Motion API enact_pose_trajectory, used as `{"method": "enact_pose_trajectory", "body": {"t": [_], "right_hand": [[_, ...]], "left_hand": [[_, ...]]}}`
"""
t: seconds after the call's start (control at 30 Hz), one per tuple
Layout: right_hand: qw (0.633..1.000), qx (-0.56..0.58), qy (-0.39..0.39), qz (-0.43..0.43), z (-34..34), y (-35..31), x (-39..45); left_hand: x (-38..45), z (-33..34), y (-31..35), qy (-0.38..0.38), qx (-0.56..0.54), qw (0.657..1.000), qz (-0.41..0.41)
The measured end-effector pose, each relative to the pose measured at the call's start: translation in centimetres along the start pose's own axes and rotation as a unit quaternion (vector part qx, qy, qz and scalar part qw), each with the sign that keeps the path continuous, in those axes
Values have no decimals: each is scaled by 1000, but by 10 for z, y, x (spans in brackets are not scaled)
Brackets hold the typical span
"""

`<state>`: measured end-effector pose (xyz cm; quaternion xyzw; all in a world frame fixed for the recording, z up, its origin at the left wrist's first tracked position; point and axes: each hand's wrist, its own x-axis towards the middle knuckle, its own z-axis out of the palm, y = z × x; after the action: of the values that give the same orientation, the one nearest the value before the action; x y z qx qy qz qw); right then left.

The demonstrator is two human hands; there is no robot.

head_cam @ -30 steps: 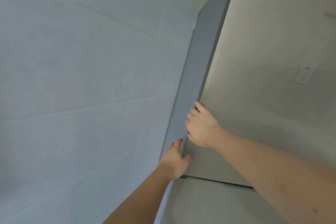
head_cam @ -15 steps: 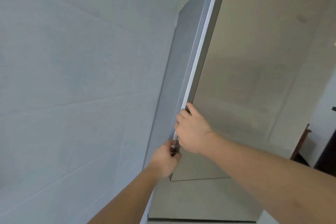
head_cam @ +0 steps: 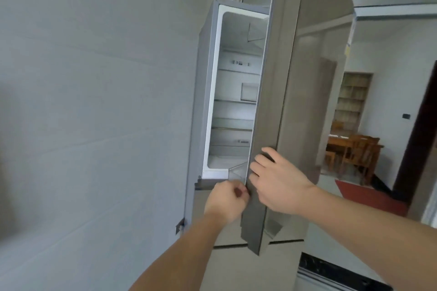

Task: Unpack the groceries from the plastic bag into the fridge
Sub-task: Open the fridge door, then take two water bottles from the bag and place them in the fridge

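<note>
A tall grey fridge [head_cam: 201, 92] stands against the left wall. Its upper door [head_cam: 272, 101] is swung partly open, showing a white interior [head_cam: 234, 92] with several bare shelves. My left hand [head_cam: 227, 201] is curled around the door's lower inner edge. My right hand [head_cam: 276, 179] wraps the same edge from the outside, just above and to the right. No plastic bag or groceries are in view.
A pale wall [head_cam: 94, 113] fills the left side. The fridge's lower door [head_cam: 227, 220] is closed beneath my hands. Beyond the open door, at right, a room shows a wooden table and chairs [head_cam: 352, 149], a red mat [head_cam: 369, 196] and a bookshelf [head_cam: 352, 99].
The upper fridge door has swung from closed to partly open, pulled by both hands. The interior shelves and the room to the right have come into view.
</note>
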<state>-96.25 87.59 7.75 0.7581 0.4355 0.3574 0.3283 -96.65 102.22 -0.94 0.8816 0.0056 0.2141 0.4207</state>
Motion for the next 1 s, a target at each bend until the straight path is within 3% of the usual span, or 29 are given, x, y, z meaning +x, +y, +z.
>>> {"method": "enact_pose_trajectory", "body": {"t": [0.13,0.43,0.7,0.9,1.0], "right_hand": [[1000,-11,-27,11,-15,19,-70],[988,-44,-134,69,-18,71,-209],[981,42,-102,158,24,76,-249],[916,121,-191,332,96,80,-243],[854,155,-270,416,121,91,-252]], "left_hand": [[-1,17,35,35,49,997,47],[16,88,84,-150,202,957,143],[47,175,118,-176,201,909,320],[99,229,132,-213,169,885,377],[124,255,135,-206,130,889,387]]}}
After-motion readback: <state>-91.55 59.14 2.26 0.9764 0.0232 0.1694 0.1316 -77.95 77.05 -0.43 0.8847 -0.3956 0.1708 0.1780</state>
